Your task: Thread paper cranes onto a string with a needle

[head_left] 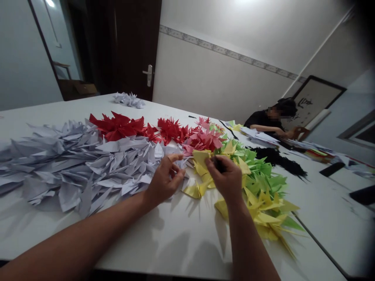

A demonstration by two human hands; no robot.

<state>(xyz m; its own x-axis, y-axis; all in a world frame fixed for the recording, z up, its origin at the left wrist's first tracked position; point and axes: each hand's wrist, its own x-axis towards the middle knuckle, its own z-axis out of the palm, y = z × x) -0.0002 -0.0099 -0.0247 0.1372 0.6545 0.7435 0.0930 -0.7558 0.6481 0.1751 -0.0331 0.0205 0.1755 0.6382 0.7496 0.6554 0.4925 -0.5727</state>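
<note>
My right hand (227,177) is closed, its thumb and fingers pinching a folded yellow paper crane (200,157). Something dark shows inside the curl of its fingers; I cannot make it out. To its left, my left hand (166,180) is raised over the table with thumb and index finger apart and nothing visible between them. Under and around my hands lie more yellow cranes (265,216). A wide heap of white folded cranes (88,164) spreads to the left of my left hand. Red cranes (120,127), pink cranes (205,136) and green cranes (258,166) lie beyond.
The white table (123,249) carries a small far white pile (129,100). Black cords (278,159) lie at right, near a dark flat object (332,169). Across the table, a person (269,119) in black sits behind stacked papers (259,136). A dark door (129,47) stands behind.
</note>
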